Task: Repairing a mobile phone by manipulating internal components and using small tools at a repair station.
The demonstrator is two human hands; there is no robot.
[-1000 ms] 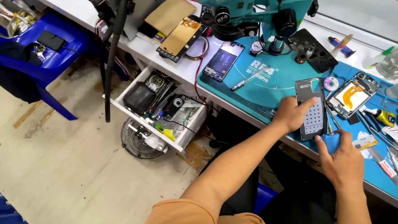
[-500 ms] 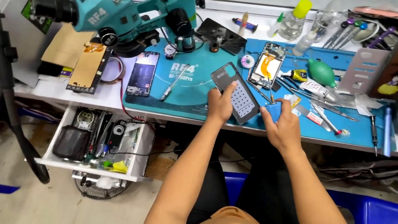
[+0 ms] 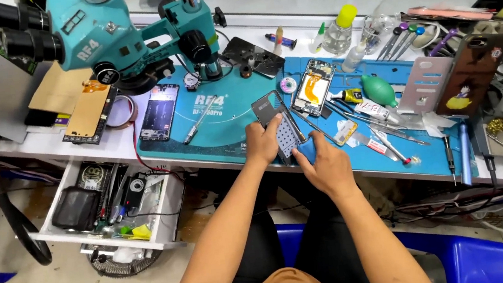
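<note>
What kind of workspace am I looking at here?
Most likely a phone repair bench: a teal stereo microscope over a blue work mat, an opened phone and scattered hand tools.

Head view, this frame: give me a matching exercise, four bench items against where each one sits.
Items:
1. phone frame
2. green bulb blower
3. microscope
4. open drawer

Places:
A. below the bench edge, at left
B. on the blue mat, right of the opened phone
C. held in the left hand
D. standing at the back left of the bench

Pairs: 1-C, 2-B, 3-D, 4-A
</note>
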